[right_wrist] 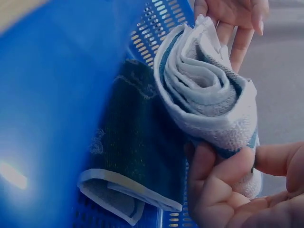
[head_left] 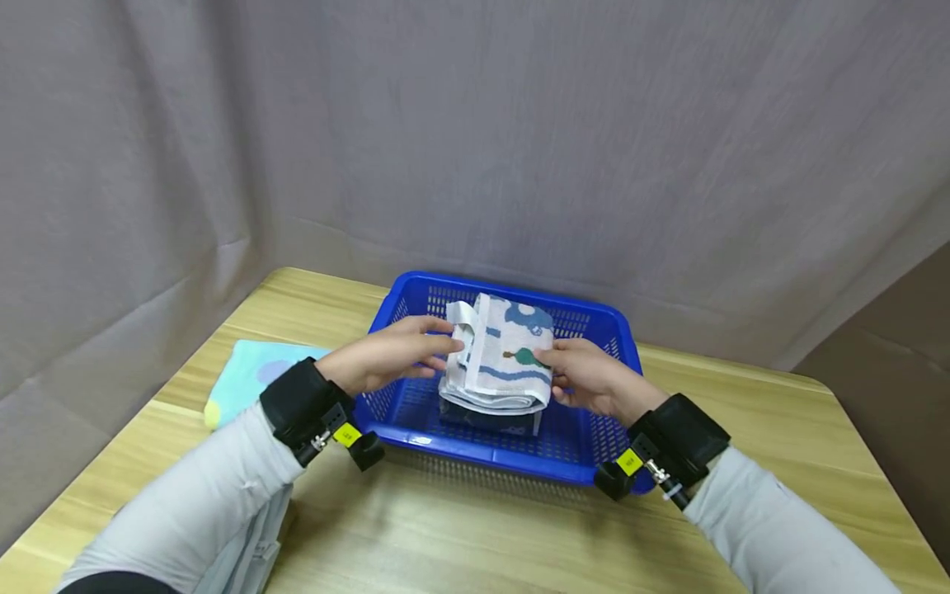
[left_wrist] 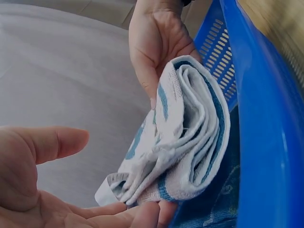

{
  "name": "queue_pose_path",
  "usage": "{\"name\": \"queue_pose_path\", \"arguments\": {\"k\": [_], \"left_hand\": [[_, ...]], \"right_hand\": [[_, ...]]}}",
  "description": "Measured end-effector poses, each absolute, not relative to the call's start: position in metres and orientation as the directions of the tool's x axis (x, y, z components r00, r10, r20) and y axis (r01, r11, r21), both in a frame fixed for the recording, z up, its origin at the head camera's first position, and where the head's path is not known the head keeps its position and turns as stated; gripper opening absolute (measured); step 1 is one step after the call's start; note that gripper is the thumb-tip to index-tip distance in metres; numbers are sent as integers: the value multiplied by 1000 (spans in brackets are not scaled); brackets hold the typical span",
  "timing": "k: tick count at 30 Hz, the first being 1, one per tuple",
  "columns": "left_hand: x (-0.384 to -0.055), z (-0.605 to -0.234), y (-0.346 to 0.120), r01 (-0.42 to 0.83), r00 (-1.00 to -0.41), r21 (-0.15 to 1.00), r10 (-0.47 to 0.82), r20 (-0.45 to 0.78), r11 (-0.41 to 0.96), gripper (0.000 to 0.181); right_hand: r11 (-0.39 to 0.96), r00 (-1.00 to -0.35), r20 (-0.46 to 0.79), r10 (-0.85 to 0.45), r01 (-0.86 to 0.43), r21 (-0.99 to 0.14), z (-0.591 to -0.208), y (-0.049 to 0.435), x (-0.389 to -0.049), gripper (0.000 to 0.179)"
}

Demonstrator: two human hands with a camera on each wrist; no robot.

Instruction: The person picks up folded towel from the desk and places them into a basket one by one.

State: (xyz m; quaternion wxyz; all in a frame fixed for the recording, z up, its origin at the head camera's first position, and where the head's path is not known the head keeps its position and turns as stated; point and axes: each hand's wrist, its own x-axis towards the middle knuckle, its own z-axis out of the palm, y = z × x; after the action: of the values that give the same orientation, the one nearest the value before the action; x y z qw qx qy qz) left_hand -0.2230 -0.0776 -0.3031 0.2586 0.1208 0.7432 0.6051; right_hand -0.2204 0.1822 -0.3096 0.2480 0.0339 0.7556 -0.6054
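Note:
A folded white towel (head_left: 512, 355) with blue and green patterns is held above a dark folded towel (head_left: 490, 419) inside the blue basket (head_left: 475, 455). My right hand (head_left: 594, 375) pinches its right side, thumb on top and curled fingers beneath. At the other side is my left hand (head_left: 393, 355), its thumb raised away from the cloth and its fingers extended at the lower edge, as the left wrist view shows. A white label (left_wrist: 108, 190) sticks out there. In the right wrist view, the dark towel (right_wrist: 130, 137) lies folded in the basket.
A light blue towel (head_left: 248, 375) lies on the wooden table (head_left: 416, 528) left of the basket. Grey folded fabric (head_left: 248, 544) sits at the near left, partly behind my left sleeve. A grey curtain (head_left: 519, 148) hangs behind the table.

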Motion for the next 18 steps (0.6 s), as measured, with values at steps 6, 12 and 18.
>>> {"name": "queue_pose_path", "arguments": {"k": [6, 12, 18], "left_hand": [[-223, -308, -75, -159, -829, 954, 490, -269, 255, 59], [-225, -314, -73, -217, -806, 939, 494, -327, 268, 62], [-224, -316, -72, -260, -790, 920, 484, -377, 292, 64]], "right_hand": [[280, -860, -457, -229, 391, -877, -312, 178, -221, 38], [260, -842, -489, -228, 431, -864, -314, 175, -217, 62], [273, -828, -512, -229, 450, -850, -314, 172, -212, 65]]}}
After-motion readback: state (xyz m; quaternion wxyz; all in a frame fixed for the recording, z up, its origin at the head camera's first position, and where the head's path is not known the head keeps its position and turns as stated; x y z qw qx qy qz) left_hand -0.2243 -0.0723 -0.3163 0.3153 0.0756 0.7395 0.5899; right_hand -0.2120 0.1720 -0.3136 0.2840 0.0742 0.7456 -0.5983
